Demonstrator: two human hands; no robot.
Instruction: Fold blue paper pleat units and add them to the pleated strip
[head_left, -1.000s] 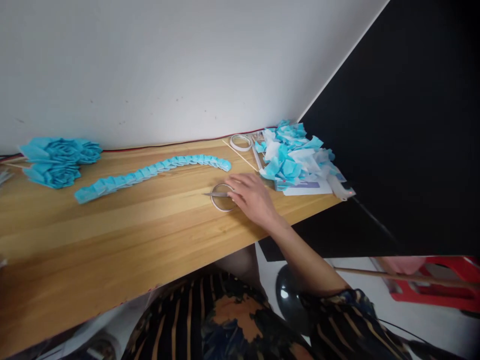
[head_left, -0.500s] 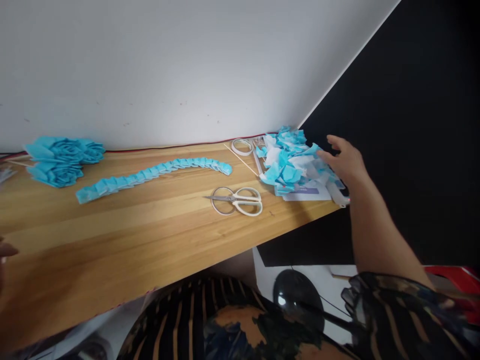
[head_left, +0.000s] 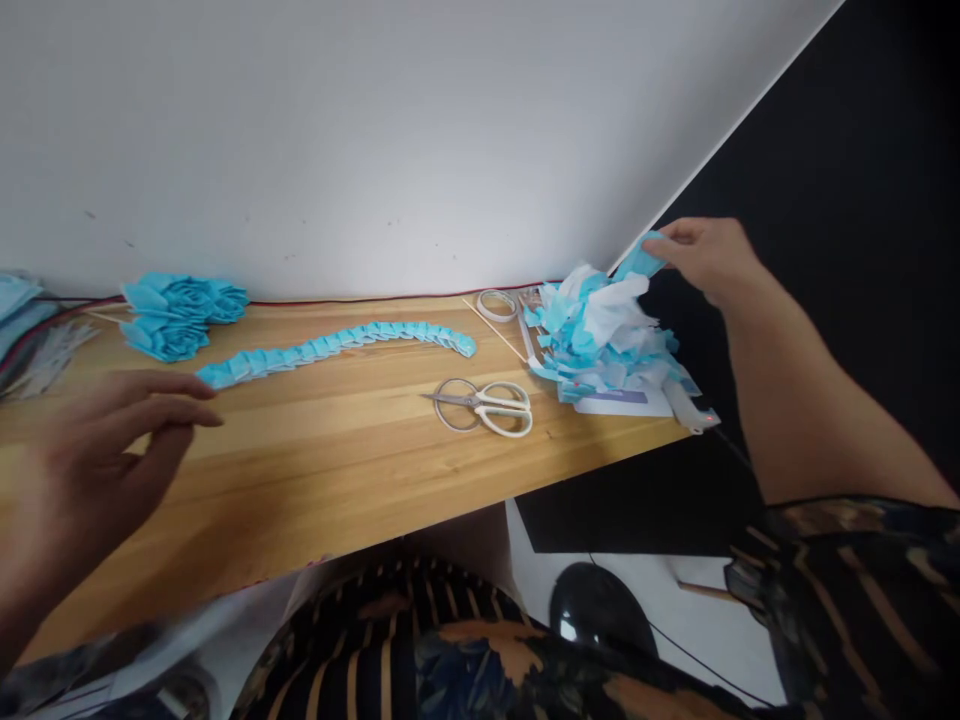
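My right hand (head_left: 709, 255) pinches a piece of blue crepe paper (head_left: 640, 260) above the back right of a heap of blue and white paper scraps (head_left: 600, 330). On the left, my left hand (head_left: 131, 450) hovers over the table with fingers stretched and the thumb apart, holding nothing. Its fingertips overlap the left end of a long strip of folded blue paper (head_left: 337, 342) in view; whether they touch it I cannot tell. Scissors with white handles (head_left: 484, 405) lie on the wood between the two hands.
Blue paper roses (head_left: 176, 312) lie at the back left, beside thin white strips (head_left: 56, 355). A roll of white tape (head_left: 496, 305) and a thin stick (head_left: 495, 330) are near the scraps. The wooden table (head_left: 360, 440) meets a white wall behind and a black panel at right.
My right hand has closed on a piece of blue paper and lifted it from the heap. My left hand has come in from the left edge. The view has shifted slightly left.
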